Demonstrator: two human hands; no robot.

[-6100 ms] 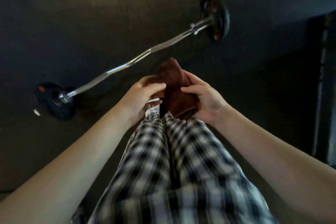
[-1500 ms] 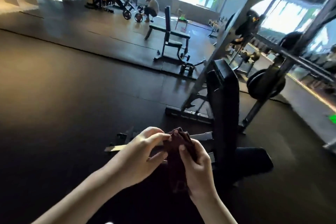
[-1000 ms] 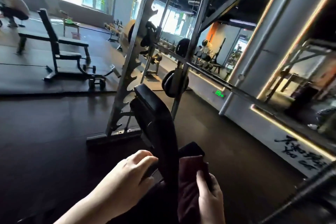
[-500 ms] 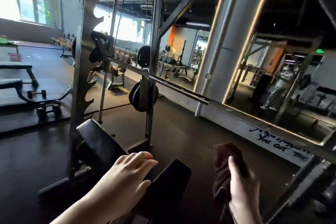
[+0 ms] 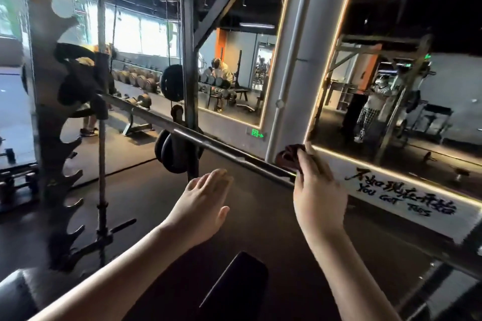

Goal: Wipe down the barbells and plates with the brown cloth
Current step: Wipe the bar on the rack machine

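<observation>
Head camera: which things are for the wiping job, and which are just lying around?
For the job: cloth, held in the right hand; barbell; plates.
Just there: bench; dumbbells; mirror.

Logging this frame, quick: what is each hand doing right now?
Left hand: open, holding nothing.
Right hand: holding the brown cloth beside the barbell.

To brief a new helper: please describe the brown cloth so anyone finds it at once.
Follow the steel barbell across the black rack rightwards to the right hand. The brown cloth is bunched in that hand, close to the bar: the only soft, reddish-brown thing among metal.
</observation>
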